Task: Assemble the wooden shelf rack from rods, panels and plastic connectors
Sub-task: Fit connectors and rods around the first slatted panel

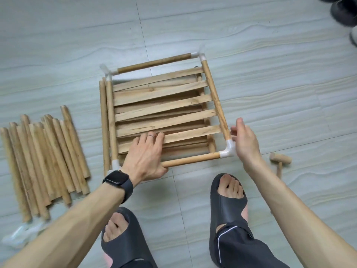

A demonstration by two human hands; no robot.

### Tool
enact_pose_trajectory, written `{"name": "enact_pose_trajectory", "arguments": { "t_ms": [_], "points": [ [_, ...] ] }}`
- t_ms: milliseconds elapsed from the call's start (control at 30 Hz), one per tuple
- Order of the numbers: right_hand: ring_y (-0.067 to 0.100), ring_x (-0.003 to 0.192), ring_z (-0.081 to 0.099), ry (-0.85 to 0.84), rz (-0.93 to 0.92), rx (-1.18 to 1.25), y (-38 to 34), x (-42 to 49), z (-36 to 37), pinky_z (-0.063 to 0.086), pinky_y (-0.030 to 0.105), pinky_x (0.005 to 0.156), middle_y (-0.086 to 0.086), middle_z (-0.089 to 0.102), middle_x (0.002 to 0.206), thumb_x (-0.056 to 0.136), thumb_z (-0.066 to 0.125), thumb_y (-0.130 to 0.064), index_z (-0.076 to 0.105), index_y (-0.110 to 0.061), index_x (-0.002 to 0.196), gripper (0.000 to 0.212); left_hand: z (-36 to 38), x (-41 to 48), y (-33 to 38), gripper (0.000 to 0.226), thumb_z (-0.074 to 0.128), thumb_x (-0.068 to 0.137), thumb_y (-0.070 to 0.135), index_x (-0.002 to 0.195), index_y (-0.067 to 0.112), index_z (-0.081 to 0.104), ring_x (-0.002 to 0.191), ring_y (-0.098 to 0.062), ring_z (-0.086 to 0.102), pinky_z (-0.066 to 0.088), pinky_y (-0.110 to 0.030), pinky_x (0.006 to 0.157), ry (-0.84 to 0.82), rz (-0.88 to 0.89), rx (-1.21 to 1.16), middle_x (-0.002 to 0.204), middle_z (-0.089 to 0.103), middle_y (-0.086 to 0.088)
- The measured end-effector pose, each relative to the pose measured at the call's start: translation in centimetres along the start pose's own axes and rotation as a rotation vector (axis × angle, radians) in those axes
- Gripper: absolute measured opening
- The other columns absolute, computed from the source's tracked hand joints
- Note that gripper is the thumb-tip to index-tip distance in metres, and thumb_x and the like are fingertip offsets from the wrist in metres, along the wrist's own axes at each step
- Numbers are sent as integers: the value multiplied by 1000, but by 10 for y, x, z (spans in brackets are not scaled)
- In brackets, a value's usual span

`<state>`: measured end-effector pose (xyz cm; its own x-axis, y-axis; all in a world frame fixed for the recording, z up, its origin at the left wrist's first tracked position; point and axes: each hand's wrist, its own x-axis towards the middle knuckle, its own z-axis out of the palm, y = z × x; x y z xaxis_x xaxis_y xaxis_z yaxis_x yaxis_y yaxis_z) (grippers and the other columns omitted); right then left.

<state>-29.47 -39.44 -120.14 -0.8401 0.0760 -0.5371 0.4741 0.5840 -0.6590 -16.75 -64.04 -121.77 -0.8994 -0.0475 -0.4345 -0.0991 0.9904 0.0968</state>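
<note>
A square frame of wooden rods (214,97) joined by white plastic corner connectors (229,150) lies on the floor over a stack of slatted wooden panels (162,105). My left hand (144,157) holds the near rod (191,160), thumb under it, with the fingers stretched flat on the slats. At the near right corner my right hand (245,140) grips the connector from the right side, fingers curled round it and thumb up.
A pile of loose wooden rods (44,155) lies on the floor at the left, with a clear plastic bag (21,235) at its near end. A small wooden mallet (280,161) lies to the right. My feet in dark slippers (228,209) are close below the frame.
</note>
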Motion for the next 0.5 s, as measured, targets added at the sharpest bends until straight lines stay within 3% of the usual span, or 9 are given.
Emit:
{"name": "enact_pose_trajectory", "arguments": {
  "t_ms": [67, 133, 200, 267, 333, 433, 500],
  "points": [
    [27, 122, 51, 273, -607, -328, 1, -19, 6, 37, 34, 103, 5, 58, 124, 98, 48, -57, 61, -14, 115, 48, -3, 1, 1, 93, 63, 67, 52, 145, 10, 34, 109, -32, 50, 42, -42, 96, 21, -6, -10, 130, 52, -15],
    [28, 131, 46, 248, -1032, -531, -5, -38, 24, 35, 36, 108, 9, 52, 139, 90, 64, -55, 57, -9, 129, 61, -8, 3, 2, 90, 63, 68, 46, 145, 11, 33, 110, -32, 50, 43, -42, 96, 47, -11, -16, 131, 51, -16],
    [32, 144, 35, 41, -1064, -798, -7, -52, 48, 30, 46, 118, 13, 41, 153, 79, 72, -53, 50, -9, 141, 79, -15, 3, 5, 86, 61, 69, 41, 145, 11, 33, 109, -33, 50, 44, -42, 95, 61, -22, -7, 130, 51, -16],
    [34, 152, 21, -108, -941, -1085, -11, -52, 65, 16, 54, 124, 16, 27, 163, 72, 78, -41, 33, -10, 154, 99, -22, -1, 8, 83, 59, 69, 34, 145, 11, 33, 108, -33, 50, 43, -42, 95, 70, -19, 26, 128, 52, -16],
    [33, 150, 25, -177, -837, -1189, -16, -43, 71, 10, 55, 125, 14, 30, 161, 70, 75, -28, 21, -12, 159, 105, -27, -7, 7, 83, 58, 69, 28, 146, 9, 34, 108, -34, 50, 41, -43, 97, 90, -10, 77, 128, 53, -17],
    [36, 125, 47, -144, -862, -1097, -18, -36, 73, 38, 50, 113, 14, 50, 137, 61, 74, -17, 39, -8, 150, 96, -35, -11, 2, 84, 62, 69, 23, 146, 5, 36, 112, -37, 49, 37, -47, 103, 143, 6, 145, 129, 52, -21],
    [36, 118, 49, -90, -881, -1006, -16, -36, 76, 48, 50, 101, 15, 53, 131, 56, 74, -12, 46, -7, 144, 92, -40, -9, 2, 84, 64, 68, 22, 146, 4, 35, 116, -38, 48, 34, -49, 108, 151, -5, 153, 131, 51, -21]
  ]
}}
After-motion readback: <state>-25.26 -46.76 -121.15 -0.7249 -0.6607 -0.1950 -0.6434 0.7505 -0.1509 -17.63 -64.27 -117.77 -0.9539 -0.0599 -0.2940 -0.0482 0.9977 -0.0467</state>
